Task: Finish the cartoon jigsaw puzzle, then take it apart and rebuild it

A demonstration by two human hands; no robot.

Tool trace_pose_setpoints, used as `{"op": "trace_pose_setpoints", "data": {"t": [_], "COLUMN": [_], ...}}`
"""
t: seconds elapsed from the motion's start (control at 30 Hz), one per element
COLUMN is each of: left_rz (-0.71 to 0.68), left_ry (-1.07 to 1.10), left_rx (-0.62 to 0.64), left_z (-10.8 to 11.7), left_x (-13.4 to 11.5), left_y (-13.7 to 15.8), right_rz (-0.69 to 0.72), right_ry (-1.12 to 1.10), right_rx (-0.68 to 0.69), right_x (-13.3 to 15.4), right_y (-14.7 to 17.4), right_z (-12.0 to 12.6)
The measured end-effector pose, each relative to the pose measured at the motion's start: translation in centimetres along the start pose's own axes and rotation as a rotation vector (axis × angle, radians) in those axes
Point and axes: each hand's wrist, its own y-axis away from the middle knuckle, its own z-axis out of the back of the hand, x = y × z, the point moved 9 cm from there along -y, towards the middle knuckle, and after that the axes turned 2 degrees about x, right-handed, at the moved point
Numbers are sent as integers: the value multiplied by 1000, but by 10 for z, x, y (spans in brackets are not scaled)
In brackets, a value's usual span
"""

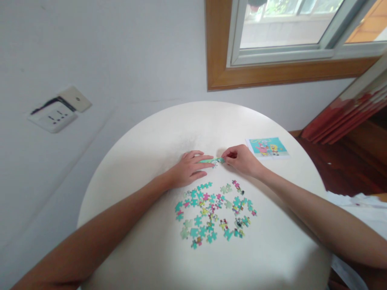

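Beside a white wall (136,52), rests on a round white surface (145,257). Lies beyond the loose pieces (210,207) as a narrow puzzle strip (218,160), partly under the wide-splayed left hand (189,167), seemingly pinched at the right end in the narrow grip of the right hand (242,157). Should handle as light, stiff card, apt to part at the joins; best held by the edges. Runs its long axis left to right, pointing roughly toward the picture card (267,147).
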Motion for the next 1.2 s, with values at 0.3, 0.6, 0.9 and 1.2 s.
{"op": "trace_pose_setpoints", "data": {"t": [0.3,0.6,0.9,1.2], "left_rz": [-16,-22,-7,-14], "left_ry": [-11,-12,11,4], "left_rx": [44,39,39,38], "left_z": [-4,-5,-3,-4], "left_x": [-2,-2,-2,-1], "left_y": [1,1,1,1], "right_rz": [44,59,55,37], "right_ry": [93,152,118,109], "right_rx": [-61,-1,42,48], "right_x": [10,19,16,15], "right_y": [9,13,12,11], "right_z": [-7,-15,-16,-18]}}
